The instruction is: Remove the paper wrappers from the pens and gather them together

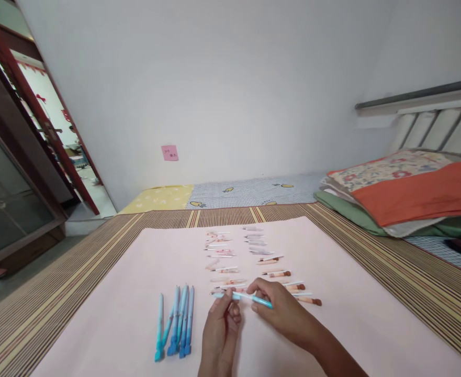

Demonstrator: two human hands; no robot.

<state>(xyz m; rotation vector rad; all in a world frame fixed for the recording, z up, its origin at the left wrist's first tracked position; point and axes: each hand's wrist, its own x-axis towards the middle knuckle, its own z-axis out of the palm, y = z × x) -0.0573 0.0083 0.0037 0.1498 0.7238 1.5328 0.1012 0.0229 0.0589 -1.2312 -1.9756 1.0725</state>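
Observation:
My left hand and my right hand both pinch one light blue pen, held level just above a pale pink sheet. The left fingers close on its left end, the right fingers on its right part. Several finished blue pens lie side by side to the left of my hands. Beyond my hands lie rows of small pen parts, some white and pink, and brown-tipped pieces on the right.
The pink sheet lies on a striped woven mat. Folded bedding with an orange cover is stacked at the right. A white wall carries a pink note. A dark wooden door frame stands at the left.

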